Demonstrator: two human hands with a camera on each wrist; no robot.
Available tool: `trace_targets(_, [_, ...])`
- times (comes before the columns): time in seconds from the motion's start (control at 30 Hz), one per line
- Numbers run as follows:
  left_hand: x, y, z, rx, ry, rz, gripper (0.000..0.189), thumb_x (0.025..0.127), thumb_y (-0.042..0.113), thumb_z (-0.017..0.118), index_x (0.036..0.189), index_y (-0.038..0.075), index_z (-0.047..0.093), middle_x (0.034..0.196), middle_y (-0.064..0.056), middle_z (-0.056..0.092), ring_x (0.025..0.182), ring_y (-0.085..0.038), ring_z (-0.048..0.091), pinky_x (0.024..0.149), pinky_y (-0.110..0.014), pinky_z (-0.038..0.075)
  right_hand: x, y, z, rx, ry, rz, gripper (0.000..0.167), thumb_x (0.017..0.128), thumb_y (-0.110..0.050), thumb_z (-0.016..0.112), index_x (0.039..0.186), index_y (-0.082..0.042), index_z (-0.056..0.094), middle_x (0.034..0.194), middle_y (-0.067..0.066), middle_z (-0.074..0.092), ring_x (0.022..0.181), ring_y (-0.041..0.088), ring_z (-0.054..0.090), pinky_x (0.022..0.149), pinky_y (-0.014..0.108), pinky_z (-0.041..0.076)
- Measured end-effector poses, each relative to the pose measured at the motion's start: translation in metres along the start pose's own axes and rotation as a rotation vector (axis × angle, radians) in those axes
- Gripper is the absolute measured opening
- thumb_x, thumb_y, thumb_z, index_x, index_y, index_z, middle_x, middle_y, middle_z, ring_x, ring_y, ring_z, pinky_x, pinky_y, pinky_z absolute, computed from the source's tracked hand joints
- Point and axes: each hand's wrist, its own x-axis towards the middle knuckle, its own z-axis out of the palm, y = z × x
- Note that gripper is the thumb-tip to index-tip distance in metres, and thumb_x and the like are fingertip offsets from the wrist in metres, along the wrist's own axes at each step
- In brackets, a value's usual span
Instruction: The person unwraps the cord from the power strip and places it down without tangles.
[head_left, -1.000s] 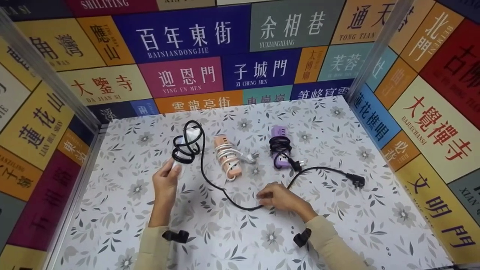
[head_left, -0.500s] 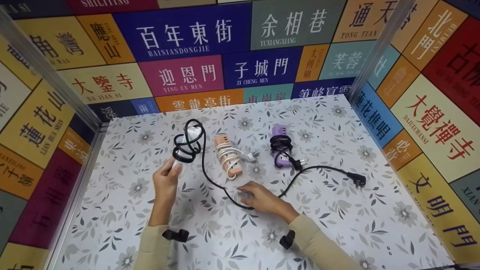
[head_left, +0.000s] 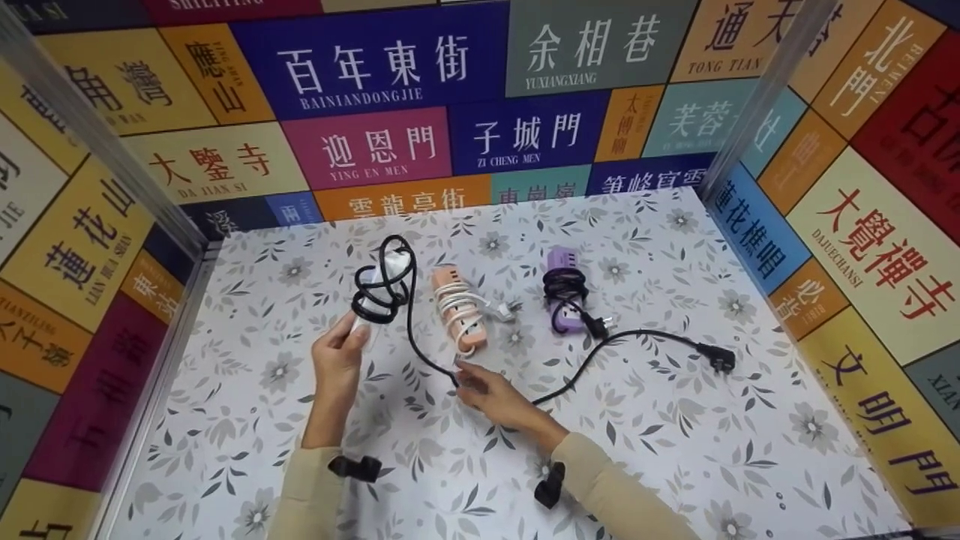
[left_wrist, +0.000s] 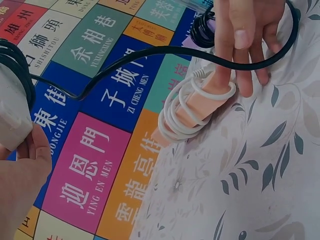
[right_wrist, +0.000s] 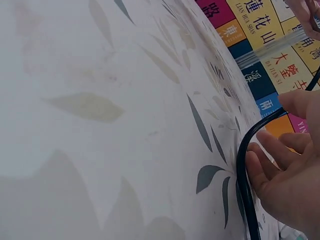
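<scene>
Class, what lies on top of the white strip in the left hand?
Loops of black cord cross the white strip. The surface directly beneath them is covered, and the left hand hides part of its held end.

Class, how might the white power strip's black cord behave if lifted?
The black cord probably flexes but springs slightly, judging by its smooth curves. Its plug, bulkier than the cord, may drag at the end. Loose coils round the white power strip could slip.
</scene>
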Motion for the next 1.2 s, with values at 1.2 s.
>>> trace_targets(1.2, [0.002,0.0,-0.002,0.0,-0.007,0.0,0.056,0.083,0.005,0.064,0.133,-0.018,0.05,0.142,-0.034,0.047,0.142,-0.037,0.041,0.115,-0.022,0.039,-0.009,0.002,0.002,0.034,-0.048,0.123,0.023,0.096,-0.021,0.068,0.098,0.002,0.07,0.08,0.015,0.068,0.063,0.013,0.058,0.056,0.021,0.048])
